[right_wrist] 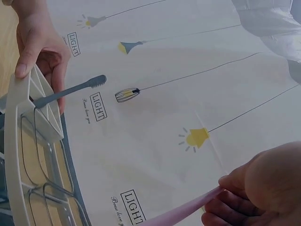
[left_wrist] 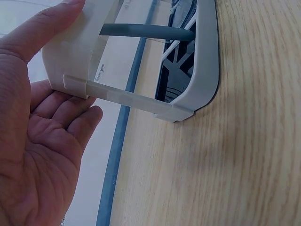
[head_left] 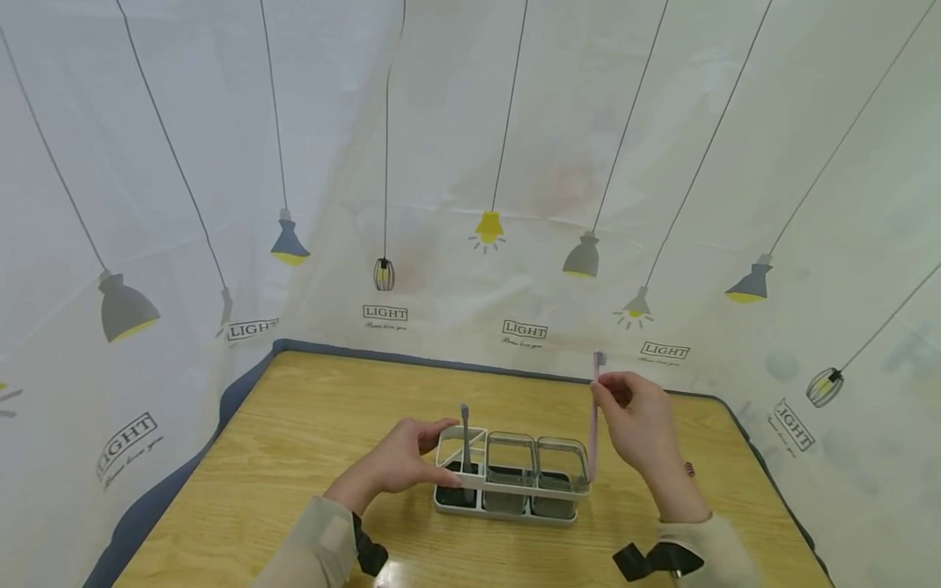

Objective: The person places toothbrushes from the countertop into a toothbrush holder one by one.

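A white toothbrush holder (head_left: 506, 516) with a dark base stands on the wooden table. My left hand (head_left: 400, 454) grips its upper frame (left_wrist: 70, 56) at the left end, thumb on the near side and fingers behind. One divided slot there holds a grey toothbrush (head_left: 466, 441), bristles up. Two clear cups, a middle one (head_left: 510, 447) and a right one (head_left: 562, 451), sit in the other openings. Beside the holder's right end, my right hand (head_left: 638, 420) pinches a pink toothbrush (head_left: 593, 441) near its head. It hangs nearly upright, its lower end overlapping the frame's right corner in the head view.
The wooden table (head_left: 323, 408) has a dark blue edge (head_left: 412, 357). Behind and to both sides hangs a pale sheet (head_left: 441, 163) printed with lamps and lettering. Black straps with a camera are on both wrists.
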`<state>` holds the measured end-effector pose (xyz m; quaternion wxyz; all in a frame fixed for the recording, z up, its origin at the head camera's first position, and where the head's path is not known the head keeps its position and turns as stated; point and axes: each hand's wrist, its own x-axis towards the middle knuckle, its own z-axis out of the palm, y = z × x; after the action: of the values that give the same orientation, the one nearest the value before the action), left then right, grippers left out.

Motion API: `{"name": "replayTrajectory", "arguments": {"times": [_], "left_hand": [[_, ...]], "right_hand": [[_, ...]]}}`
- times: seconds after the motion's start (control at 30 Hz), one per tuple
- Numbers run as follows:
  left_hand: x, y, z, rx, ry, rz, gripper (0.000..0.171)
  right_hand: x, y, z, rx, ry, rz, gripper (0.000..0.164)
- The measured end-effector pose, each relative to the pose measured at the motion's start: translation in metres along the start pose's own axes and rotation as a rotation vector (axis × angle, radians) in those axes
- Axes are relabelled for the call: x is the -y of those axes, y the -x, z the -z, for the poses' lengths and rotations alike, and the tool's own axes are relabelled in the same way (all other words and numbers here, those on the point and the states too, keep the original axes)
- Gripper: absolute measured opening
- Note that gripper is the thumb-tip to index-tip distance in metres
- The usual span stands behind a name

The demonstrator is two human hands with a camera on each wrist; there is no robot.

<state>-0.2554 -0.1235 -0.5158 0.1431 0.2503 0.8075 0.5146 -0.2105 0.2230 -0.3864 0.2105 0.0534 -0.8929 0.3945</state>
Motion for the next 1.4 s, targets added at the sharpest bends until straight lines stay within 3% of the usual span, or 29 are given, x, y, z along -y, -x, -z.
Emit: {"name": "replayTrajectory", "arguments": {"times": [0.57, 0.9, 1.17, 1.4], "left_hand": [[-0.003, 0.001, 0.0, 0.007, -0.013, 0.002, 0.097], [-0.004, 0.002, 0.0, 0.008, -0.01, 0.008, 0.097], [-0.002, 0.002, 0.001, 0.003, -0.011, 0.009, 0.096], [0.0, 0.001, 0.001, 0.007, -0.007, -0.001, 0.097]], "right_hand": [[0.034, -0.005, -0.023, -0.003, -0.131, 0.032, 0.01], [0.046, -0.003, -0.035, 0.011, -0.185, 0.021, 0.01], [0.056, -0.003, -0.05, 0.011, -0.237, 0.078, 0.007], [0.062, 0.002, -0.064, 0.019, -0.276, 0.069, 0.008]]}}
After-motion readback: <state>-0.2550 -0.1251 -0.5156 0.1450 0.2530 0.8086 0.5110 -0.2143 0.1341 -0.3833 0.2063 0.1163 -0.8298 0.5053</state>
